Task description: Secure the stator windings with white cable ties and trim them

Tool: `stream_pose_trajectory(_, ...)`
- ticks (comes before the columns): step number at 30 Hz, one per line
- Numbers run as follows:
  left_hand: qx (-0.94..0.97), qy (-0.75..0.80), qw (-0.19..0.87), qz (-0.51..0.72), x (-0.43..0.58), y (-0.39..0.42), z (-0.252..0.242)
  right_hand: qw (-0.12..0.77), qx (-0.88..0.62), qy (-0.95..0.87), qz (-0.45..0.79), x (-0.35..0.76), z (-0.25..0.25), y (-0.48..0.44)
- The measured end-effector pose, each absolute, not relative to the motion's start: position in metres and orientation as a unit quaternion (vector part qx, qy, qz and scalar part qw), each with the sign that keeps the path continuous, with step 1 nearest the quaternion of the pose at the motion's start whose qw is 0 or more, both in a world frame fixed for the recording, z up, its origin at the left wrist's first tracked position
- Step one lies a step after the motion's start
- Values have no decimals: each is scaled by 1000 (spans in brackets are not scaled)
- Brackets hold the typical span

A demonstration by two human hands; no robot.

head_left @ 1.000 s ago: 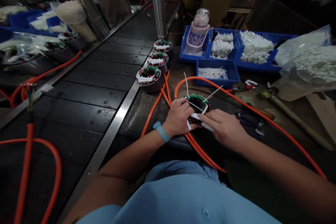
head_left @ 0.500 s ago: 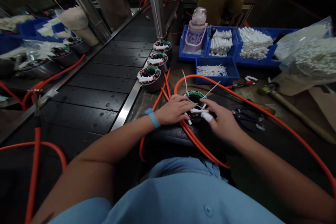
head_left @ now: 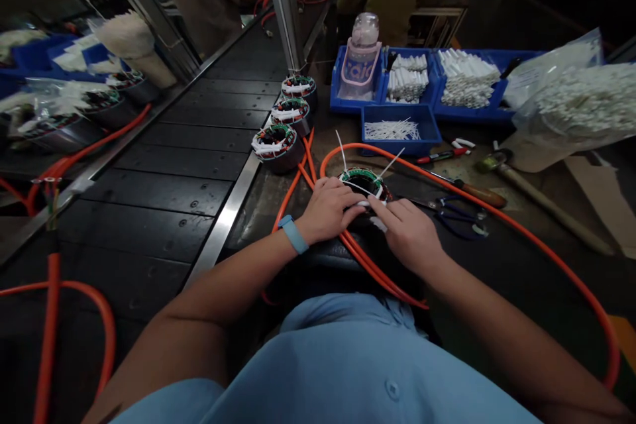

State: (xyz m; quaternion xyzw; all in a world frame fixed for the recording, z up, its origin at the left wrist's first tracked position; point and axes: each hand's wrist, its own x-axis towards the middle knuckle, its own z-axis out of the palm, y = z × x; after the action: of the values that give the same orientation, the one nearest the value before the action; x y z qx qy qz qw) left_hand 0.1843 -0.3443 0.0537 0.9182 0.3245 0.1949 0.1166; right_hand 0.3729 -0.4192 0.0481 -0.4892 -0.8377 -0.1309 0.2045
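A motor stator [head_left: 368,176] with a green-edged winding ring lies on the bench in front of me. Two white cable ties [head_left: 392,163] stick up from its far side, and another thin white strip crosses its opening. My left hand [head_left: 332,209] is closed at the near left of the ring, thumb and fingers on a short white sleeve [head_left: 365,203]. From the right, my right hand [head_left: 408,230] pinches the same sleeve at its other end. Its lower fingers are partly hidden, and a white wrapping shows at its thumb. The hands cover the stator's near side.
Several finished-looking stators [head_left: 278,146] stand along the metal conveyor edge [head_left: 226,212]. Orange cables [head_left: 556,265] loop around the work. Blue bins [head_left: 397,149] hold ties and white tubes. Pliers [head_left: 460,217], a screwdriver [head_left: 479,193] and a hammer [head_left: 546,202] lie right. Co-workers stand beyond.
My right fingers have moved left and inward, from the ring's right side onto the white sleeve. My left fingers have curled in, with the thumb against the sleeve. The view has shifted slightly.
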Motion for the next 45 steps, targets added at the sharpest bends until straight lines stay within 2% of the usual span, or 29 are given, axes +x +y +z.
stream_pose_trajectory(3,933,292,110,182,181,-345,52,139,-459,-864,-153,380,67,-405)
stream_pose_trajectory(8,935,290,109,173,180,-344,49,86,-446,-888,-79,388,86,-389)
stream_pose_trajectory(11,938,286,106,167,181,-342,48,126,-453,-878,-87,389,76,-397)
stream_pose_trajectory(15,937,288,98,169,180,-341,47,258,-488,-826,-111,378,37,-423)
stream_pose_trajectory(18,934,301,105,160,181,-341,48,334,-523,-782,-58,363,7,-443)
stream_pose_trajectory(21,930,317,112,149,182,-342,51,312,-518,-795,49,354,-3,-456)
stream_pose_trajectory(23,930,321,110,144,182,-342,52,328,-500,-799,69,355,3,-459)
stream_pose_trajectory(26,931,321,95,144,183,-343,51,353,-531,-770,-12,366,25,-452)
stream_pose_trajectory(30,932,323,69,146,184,-345,49,259,-544,-798,-22,373,41,-434)
stream_pose_trajectory(38,943,310,25,120,184,-346,46,325,-523,-780,-107,330,-9,-464)
stream_pose_trajectory(42,941,308,62,127,184,-345,50,330,-530,-781,17,339,-1,-465)
stream_pose_trajectory(45,935,298,118,151,184,-344,53,274,-585,-762,46,349,26,-454)
